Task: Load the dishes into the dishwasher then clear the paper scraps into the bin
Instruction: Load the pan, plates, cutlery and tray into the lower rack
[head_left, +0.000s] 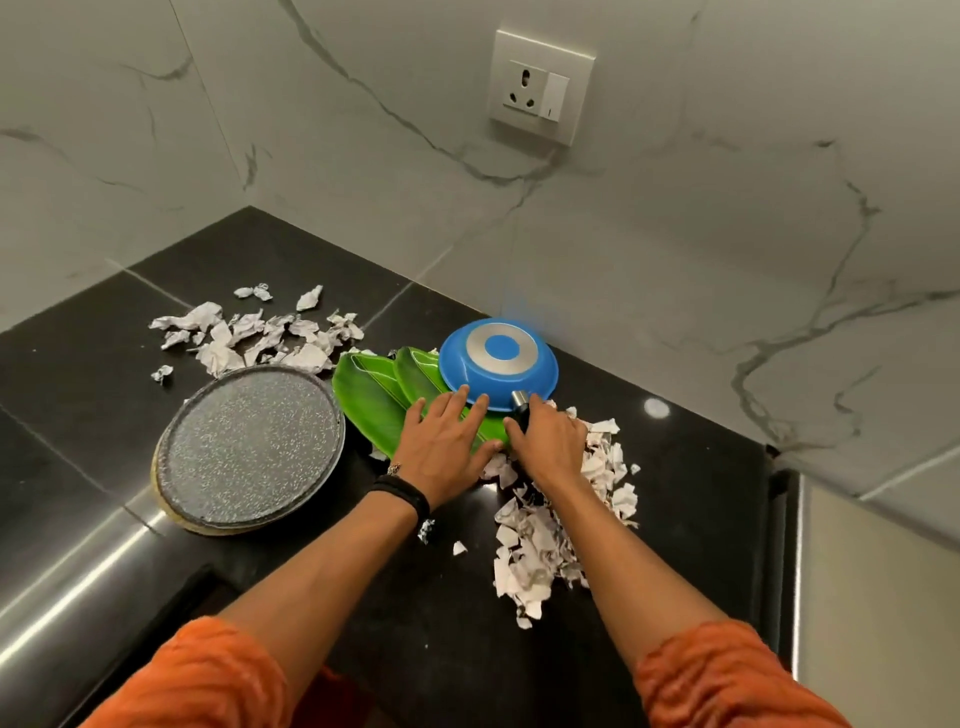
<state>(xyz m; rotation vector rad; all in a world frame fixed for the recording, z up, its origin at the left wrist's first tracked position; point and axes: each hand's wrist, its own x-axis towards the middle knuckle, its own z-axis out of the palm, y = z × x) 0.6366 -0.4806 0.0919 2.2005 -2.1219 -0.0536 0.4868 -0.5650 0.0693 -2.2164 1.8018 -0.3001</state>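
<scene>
While the right hand (550, 441) curls round the upturned pan (496, 364) by its handle (521, 402), the left hand (447, 447) lies flat.
Its straight fingers (451, 402) press green plates (374, 400) just left of the grip; scraps (540, 551) lie just right of it.

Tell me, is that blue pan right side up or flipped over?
Flipped over: the blue pan has its base with the silver ring facing up, rim resting on the green plates.
</scene>
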